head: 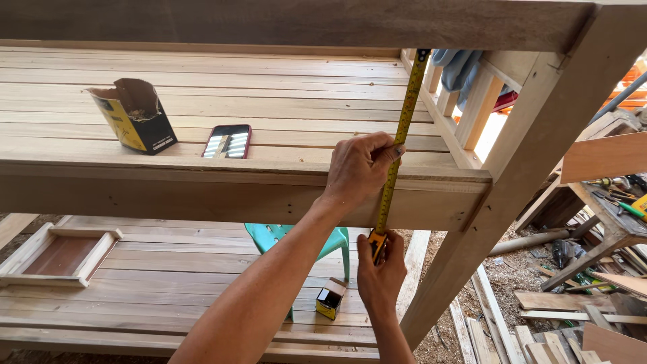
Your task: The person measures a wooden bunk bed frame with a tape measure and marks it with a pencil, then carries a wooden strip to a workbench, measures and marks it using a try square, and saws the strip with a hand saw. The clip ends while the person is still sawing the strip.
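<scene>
My left hand (360,168) presses a yellow tape-measure blade (408,101) against the front rail (168,192) of a wooden shelf frame, thumb and fingers pinching the blade. The blade runs up at a slant to the top beam (303,23). Below the rail, my right hand (381,273) grips the tape-measure case (376,244), which is mostly hidden in the fingers.
On the slatted upper deck lie a torn yellow-and-black cardboard box (131,118) and a phone in a red case (227,141). Below are a green plastic chair (269,236), a small yellow-and-black box (330,296) and a wooden tray frame (60,256). Scrap boards (539,323) and tools litter the floor on the right.
</scene>
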